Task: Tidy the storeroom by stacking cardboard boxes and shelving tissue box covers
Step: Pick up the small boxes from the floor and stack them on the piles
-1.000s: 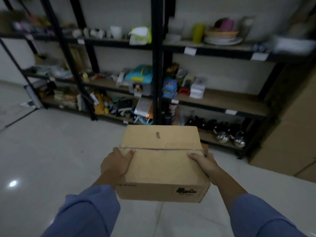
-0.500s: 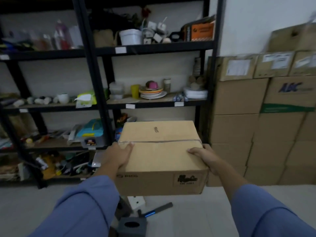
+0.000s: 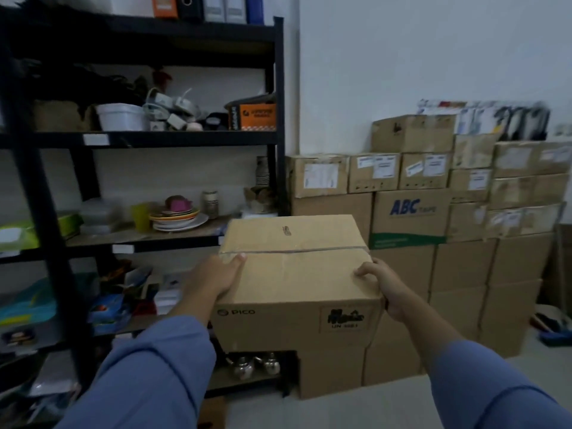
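I carry a taped brown cardboard box (image 3: 297, 274) marked PICO in front of my chest. My left hand (image 3: 216, 278) grips its left top edge, thumb over the lid. My right hand (image 3: 383, 287) grips its right edge, fingers curled on the top corner. Behind the box, against the white wall on the right, stands a stack of cardboard boxes (image 3: 433, 230), one printed ABC. No tissue box cover can be told apart on the shelves.
A black metal shelving rack (image 3: 278, 144) fills the left, holding plates (image 3: 176, 218), a white tub (image 3: 122, 116), an orange carton (image 3: 257, 116) and clutter. Metal kettles (image 3: 253, 365) sit on its bottom shelf. Some items lie on the floor at the far right (image 3: 554, 329).
The view has swung right and upward from the low shelves to the stack of boxes by the wall. Both hands keep the same hold on the carried box.
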